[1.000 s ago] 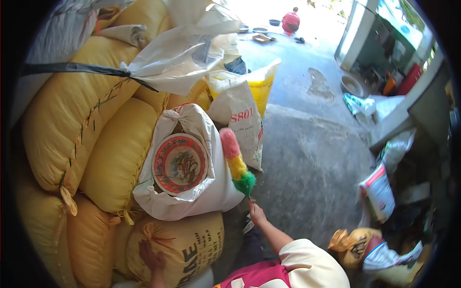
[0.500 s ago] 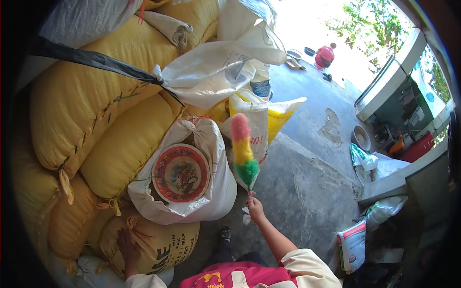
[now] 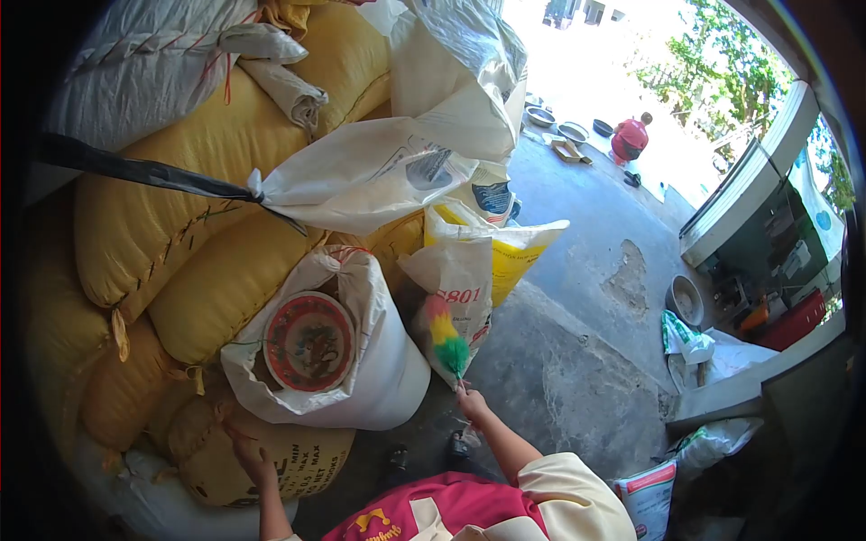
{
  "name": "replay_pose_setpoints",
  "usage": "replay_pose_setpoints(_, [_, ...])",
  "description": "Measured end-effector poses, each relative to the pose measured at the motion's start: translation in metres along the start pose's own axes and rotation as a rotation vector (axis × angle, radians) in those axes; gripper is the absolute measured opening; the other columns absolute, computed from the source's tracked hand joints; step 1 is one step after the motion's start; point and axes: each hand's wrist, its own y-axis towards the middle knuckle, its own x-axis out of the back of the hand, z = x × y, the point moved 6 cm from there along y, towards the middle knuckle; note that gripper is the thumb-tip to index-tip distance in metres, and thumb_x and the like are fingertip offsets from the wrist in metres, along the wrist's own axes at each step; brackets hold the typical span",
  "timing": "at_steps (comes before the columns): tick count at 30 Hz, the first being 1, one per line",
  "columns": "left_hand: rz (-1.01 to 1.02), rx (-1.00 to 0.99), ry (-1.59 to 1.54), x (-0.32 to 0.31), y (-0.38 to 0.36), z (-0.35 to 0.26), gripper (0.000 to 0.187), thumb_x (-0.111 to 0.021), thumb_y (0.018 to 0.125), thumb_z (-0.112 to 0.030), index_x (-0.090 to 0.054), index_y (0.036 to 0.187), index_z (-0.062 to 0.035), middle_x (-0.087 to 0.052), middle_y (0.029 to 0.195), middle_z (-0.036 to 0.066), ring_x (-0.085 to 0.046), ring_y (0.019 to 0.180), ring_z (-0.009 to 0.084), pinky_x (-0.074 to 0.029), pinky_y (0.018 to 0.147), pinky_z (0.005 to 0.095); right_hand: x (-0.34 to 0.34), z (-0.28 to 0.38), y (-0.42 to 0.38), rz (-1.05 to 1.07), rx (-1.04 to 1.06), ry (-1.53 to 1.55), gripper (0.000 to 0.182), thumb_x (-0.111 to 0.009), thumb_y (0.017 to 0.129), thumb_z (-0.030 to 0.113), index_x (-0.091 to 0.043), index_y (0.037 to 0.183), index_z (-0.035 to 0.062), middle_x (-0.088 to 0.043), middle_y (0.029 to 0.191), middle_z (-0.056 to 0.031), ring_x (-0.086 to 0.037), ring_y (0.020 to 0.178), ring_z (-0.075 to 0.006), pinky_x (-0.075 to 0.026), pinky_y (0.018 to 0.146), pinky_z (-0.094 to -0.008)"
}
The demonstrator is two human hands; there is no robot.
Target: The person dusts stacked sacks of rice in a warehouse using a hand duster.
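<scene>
My right hand [image 3: 471, 406] is closed around the handle of a feather duster [image 3: 446, 341], whose fluffy head runs pink, yellow and green. The duster's head is in front of a white sack [image 3: 465, 270] printed with red numbers. At the lower left, my left hand [image 3: 253, 462] is open, fingers stretched over a tied tan sack [image 3: 311, 451] with black lettering. Between the hands and the pile stands an open white sack [image 3: 397, 379], with a red-rimmed patterned basin [image 3: 350, 341] lying in its mouth.
Full yellow sacks [image 3: 216, 298] are stacked on the left. A black strap [image 3: 135, 169] ties a white bag [image 3: 361, 171] above them. A person [image 3: 631, 140] in red crouches far off by several basins. Filled bags [image 3: 649, 496] stand along the right wall.
The duster has dropped lower and now overlaps the white sack with red numbers. My left hand has shifted down and slightly right on the tan sack. The camera view has shifted.
</scene>
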Motion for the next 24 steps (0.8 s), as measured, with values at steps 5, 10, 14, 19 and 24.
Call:
replay_pose_setpoints(5, [0.031,-0.046,-0.145,-0.043,-0.064,-0.094,0.071,-0.056,0.075,-0.002,-0.018,0.134,-0.003,-0.023,0.136,0.02,-0.023,0.126,0.0351,-0.022,0.103,0.0416,0.059,0.027,-0.011,0.002,0.289,0.178,0.047,-0.044,0.086,0.044,-0.061,0.081,0.0,-0.06,0.072,-0.0146,-0.058,0.07,-0.0251,-0.043,0.066,-0.0356])
replay_pose_setpoints(10, [-0.032,-0.073,-0.293,-0.042,-0.066,-0.154,0.076,-0.06,0.076,-0.012,-0.014,0.136,-0.0039,-0.019,0.137,0.019,-0.021,0.128,0.034,-0.02,0.104,0.0423,0.109,0.036,-0.023,0.057,0.481,0.006,0.041,-0.047,0.085,0.042,-0.058,0.084,0.0024,-0.059,0.072,-0.0172,-0.058,0.071,-0.0318,-0.043,0.065,-0.0377])
replay_pose_setpoints(14, [-0.043,-0.004,-0.352,-0.04,-0.056,-0.181,0.083,-0.063,0.075,-0.022,-0.011,0.136,-0.0026,-0.016,0.139,0.019,-0.017,0.129,0.0339,-0.017,0.104,0.0429,0.141,0.041,-0.018,-0.062,0.585,-0.028,0.036,-0.046,0.087,0.037,-0.056,0.082,0.0027,-0.056,0.066,-0.017,-0.055,0.064,-0.0349,-0.042,0.059,-0.0388])
replay_pose_setpoints(19, [-0.025,-0.032,-0.276,-0.081,-0.034,-0.178,0.101,-0.067,0.071,-0.04,-0.002,0.135,0.0013,-0.004,0.14,0.025,-0.004,0.131,0.0383,-0.006,0.106,0.0452,0.186,0.062,-0.001,-0.299,0.817,0.402,0.033,-0.041,0.091,0.028,-0.053,0.076,0.0014,-0.053,0.06,-0.0108,-0.051,0.055,-0.0242,-0.04,0.053,-0.0326])
replay_pose_setpoints(24, [0.142,0.158,-0.069,-0.089,-0.032,-0.187,0.106,-0.065,0.071,-0.046,0.005,0.135,0.0017,0.008,0.14,0.027,0.007,0.13,0.0396,0.001,0.106,0.0455,0.187,0.051,0.049,-0.315,0.674,0.571,0.042,-0.037,0.093,0.034,-0.053,0.072,0.0009,-0.05,0.059,-0.0032,-0.047,0.057,-0.0109,-0.039,0.053,-0.0278])
